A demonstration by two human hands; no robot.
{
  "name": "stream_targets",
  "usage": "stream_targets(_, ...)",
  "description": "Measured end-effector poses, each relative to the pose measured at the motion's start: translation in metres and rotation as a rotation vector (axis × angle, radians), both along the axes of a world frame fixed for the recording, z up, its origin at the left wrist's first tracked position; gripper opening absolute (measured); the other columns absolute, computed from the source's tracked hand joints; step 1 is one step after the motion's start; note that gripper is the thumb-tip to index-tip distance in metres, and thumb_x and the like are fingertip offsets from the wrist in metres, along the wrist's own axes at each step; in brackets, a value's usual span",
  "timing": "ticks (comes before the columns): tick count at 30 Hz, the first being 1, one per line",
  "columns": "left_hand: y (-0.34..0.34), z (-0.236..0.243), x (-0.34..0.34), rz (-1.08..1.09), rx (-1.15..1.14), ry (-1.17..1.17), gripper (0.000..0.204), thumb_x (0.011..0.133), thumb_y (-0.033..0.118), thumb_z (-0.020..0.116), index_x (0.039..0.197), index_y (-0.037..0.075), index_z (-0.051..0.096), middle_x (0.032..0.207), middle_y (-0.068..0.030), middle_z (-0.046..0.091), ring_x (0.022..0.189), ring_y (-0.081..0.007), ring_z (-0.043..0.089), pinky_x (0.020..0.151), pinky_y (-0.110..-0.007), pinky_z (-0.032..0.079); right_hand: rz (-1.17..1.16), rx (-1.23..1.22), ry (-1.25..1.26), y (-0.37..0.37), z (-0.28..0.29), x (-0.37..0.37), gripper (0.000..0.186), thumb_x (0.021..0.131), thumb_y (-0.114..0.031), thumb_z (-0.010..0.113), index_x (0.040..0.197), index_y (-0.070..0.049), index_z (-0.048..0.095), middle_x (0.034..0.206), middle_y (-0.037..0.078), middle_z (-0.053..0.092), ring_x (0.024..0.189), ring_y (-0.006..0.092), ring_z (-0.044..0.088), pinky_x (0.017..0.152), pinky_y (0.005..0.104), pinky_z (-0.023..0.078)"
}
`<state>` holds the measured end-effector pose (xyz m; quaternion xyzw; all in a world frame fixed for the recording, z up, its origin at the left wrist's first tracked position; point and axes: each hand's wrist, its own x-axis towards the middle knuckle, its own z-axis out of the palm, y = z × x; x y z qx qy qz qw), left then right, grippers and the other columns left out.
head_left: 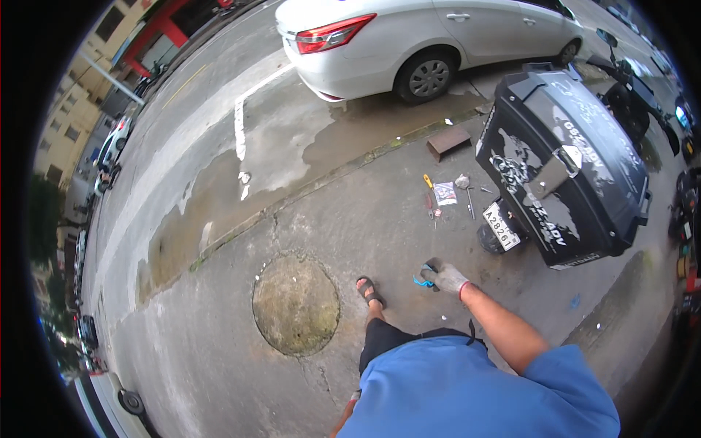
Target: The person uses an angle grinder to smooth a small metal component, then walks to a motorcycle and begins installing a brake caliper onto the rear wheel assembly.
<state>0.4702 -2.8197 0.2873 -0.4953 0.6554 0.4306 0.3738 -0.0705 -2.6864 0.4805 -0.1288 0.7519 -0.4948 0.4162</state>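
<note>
My right hand [445,276], in a pale glove with dark fingertips, is closed around a small blue object [423,281], too small to make out. It is held out near the rear of a parked motorbike with a large black top box [548,175] and a white number plate [502,225]. On the pavement beside the bike lie a yellow-handled screwdriver [428,182], a small plastic packet [445,193], a long metal tool [471,204] and other small items. My left hand [354,396] shows only slightly beside my blue shirt at the bottom, its fingers hidden.
A white car [372,66] stands across a wet, low kerb at the top. A brown block [448,144] lies near the kerb. A round concrete cover [296,306] is set in the pavement left of my foot. More vehicles line the far left and right edges.
</note>
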Motion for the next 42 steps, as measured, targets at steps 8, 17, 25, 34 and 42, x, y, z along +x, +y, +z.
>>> stream_targets(8, -0.41, 0.003, -0.301, 0.149, -0.331, 0.205, 0.019, 0.083, 0.021, 0.062, 0.084, 0.005, 0.073, 0.072, -0.0081, 0.068, 0.061, -0.0213, 0.061, 0.057, -0.041, 0.048, -0.343, 0.581, -0.354, 0.003, -0.193, -0.05, 0.044, 0.091, -0.038, 0.061, 0.113, -0.001, 0.065, 0.093, 0.013, 0.067, 0.079, 0.0267, 0.066, 0.061, 0.0419, 0.056)
stream_targets(17, -0.613, 0.084, -0.778, 0.019, -0.37, 0.722, 0.036, 0.089, 0.011, 0.063, 0.121, -0.003, 0.064, 0.106, -0.014, 0.071, 0.091, -0.022, 0.066, 0.083, -0.035, 0.052, 0.142, 0.887, -0.014, 0.048, -0.263, -0.039, 0.057, 0.062, -0.031, 0.089, 0.115, -0.023, 0.068, 0.099, 0.001, 0.072, 0.086, 0.0262, 0.069, 0.081, 0.0353, 0.056)
stream_targets(25, -0.406, 0.106, -1.047, -0.545, 0.226, 0.584, 0.038, 0.093, 0.016, 0.064, 0.128, 0.002, 0.062, 0.104, -0.0092, 0.07, 0.086, -0.0163, 0.065, 0.074, -0.03, 0.052, -1.133, 0.279, -0.402, -0.157, -0.146, -0.346, 0.043, 0.089, -0.037, 0.062, 0.108, 0.002, 0.065, 0.087, 0.014, 0.069, 0.067, 0.0243, 0.067, 0.052, 0.039, 0.056)
stream_targets(34, -0.258, 0.101, -1.248, -1.084, 0.711, 0.248, 0.055, 0.098, 0.039, 0.06, 0.141, 0.006, 0.05, 0.124, -0.0111, 0.062, 0.109, -0.0218, 0.062, 0.086, -0.036, 0.053, -1.025, 0.29, -0.036, -0.256, -0.086, -0.56, 0.051, 0.09, -0.046, 0.059, 0.109, 0.001, 0.065, 0.097, 0.026, 0.069, 0.086, 0.0366, 0.069, 0.079, 0.0437, 0.053)
stream_targets(42, -0.204, 0.102, -1.325, -1.639, 0.832, 0.013, 0.049, 0.1, 0.039, 0.057, 0.134, 0.004, 0.057, 0.109, -0.0081, 0.068, 0.095, -0.0171, 0.062, 0.082, -0.033, 0.052, -1.521, 0.335, -0.284, -0.302, -0.07, -0.611, 0.049, 0.089, -0.048, 0.06, 0.111, -0.005, 0.065, 0.106, 0.024, 0.069, 0.104, 0.0405, 0.064, 0.089, 0.0471, 0.05)
